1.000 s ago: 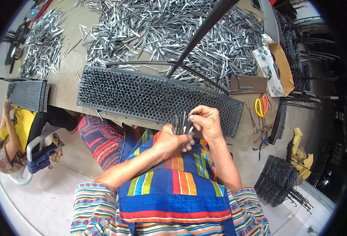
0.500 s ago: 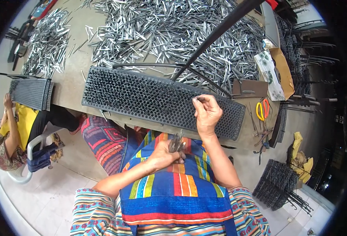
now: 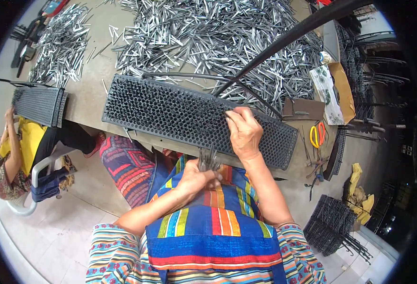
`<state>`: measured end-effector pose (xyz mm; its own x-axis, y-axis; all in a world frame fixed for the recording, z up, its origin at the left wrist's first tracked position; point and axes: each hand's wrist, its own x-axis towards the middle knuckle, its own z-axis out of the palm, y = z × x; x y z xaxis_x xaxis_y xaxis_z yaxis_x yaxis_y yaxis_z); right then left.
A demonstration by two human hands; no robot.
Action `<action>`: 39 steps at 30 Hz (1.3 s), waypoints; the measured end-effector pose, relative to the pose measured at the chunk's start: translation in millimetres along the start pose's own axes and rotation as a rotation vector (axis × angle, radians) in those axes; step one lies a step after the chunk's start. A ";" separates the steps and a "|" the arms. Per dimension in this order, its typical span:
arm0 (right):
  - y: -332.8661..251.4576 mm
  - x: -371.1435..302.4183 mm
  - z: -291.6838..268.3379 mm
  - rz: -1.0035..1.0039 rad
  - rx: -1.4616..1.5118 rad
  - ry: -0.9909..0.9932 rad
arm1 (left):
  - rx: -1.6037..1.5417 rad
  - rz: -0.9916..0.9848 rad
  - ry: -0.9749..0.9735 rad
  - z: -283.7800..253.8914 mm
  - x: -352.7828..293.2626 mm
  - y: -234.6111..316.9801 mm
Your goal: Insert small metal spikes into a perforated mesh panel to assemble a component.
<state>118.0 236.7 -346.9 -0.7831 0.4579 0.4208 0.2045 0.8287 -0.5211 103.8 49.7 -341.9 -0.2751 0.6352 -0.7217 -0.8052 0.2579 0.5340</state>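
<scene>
My left hand point(image 3: 193, 181), above the blue striped apron, is closed round a bundle of thin grey metal strips point(image 3: 209, 160) whose ends stick up. Over the right part of a long black panel full of round holes point(image 3: 185, 115), my right hand point(image 3: 246, 135) is closed in a pinch. Its fingertips are at the panel's surface; whatever they hold is too small to make out. Dark bits stand thickly in the holes left of that hand, while the right end shows bare holes. A dark bar frame point(image 3: 265, 51) rises from the panel's far edge.
A wide heap of metal strips point(image 3: 194, 38) covers the table's far side. Right of the panel lie orange-and-yellow scissors point(image 3: 317, 135), a brown pad point(image 3: 303, 109) and a cardboard box point(image 3: 341, 92). Black hooked racks point(image 3: 334, 222) stand on the right. At left a co-worker's hand point(image 3: 10, 115) touches another panel point(image 3: 38, 106).
My right hand has moved slightly left and its fingertips have come down onto the panel. My left hand with the strips has risen a little toward the panel's near edge.
</scene>
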 end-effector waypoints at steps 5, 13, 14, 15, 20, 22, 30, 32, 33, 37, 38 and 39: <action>-0.8 -29.1 -35.8 0.428 0.533 -0.517 | -0.108 0.043 0.000 5.7 8.8 10.1; -2.9 -64.5 -32.5 0.859 1.007 -0.414 | -0.003 0.109 -0.045 9.6 20.1 10.0; -3.0 -57.2 -36.1 0.873 1.063 -0.419 | 0.004 0.127 -0.085 8.4 19.0 9.3; -2.2 -50.0 -37.8 0.886 1.120 -0.425 | 0.009 0.145 -0.124 7.6 17.8 9.0; 8.7 -38.6 -23.3 0.983 1.263 -0.485 | 0.014 0.089 -0.229 11.1 5.4 18.4; 11.4 -41.7 -20.0 0.972 1.299 -0.533 | -0.064 0.007 -0.303 10.4 3.7 19.1; 12.4 -36.9 -17.4 0.810 1.072 0.186 | -0.020 -0.081 -0.314 -0.7 -5.0 -0.2; 10.4 -26.9 -17.0 0.718 1.017 0.221 | -0.053 -0.065 -0.286 0.4 -3.0 -1.3; 9.1 -23.4 -19.0 0.716 1.016 0.219 | -0.100 -0.044 -0.177 1.6 -2.3 0.8; 5.2 -20.1 -25.6 0.891 1.200 0.027 | -0.190 0.115 0.105 5.7 6.3 18.4; 4.1 -24.7 -28.6 0.985 1.266 -0.097 | -0.189 0.135 0.116 7.0 8.3 23.7; -0.7 -29.9 -27.0 0.990 1.250 -0.146 | -0.188 0.131 0.114 8.6 9.8 28.1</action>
<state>157.2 231.1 -339.1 -0.7022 0.5354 -0.4694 0.1130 -0.5671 -0.8159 83.0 69.5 -330.2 -0.4321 0.5654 -0.7026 -0.8394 0.0327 0.5426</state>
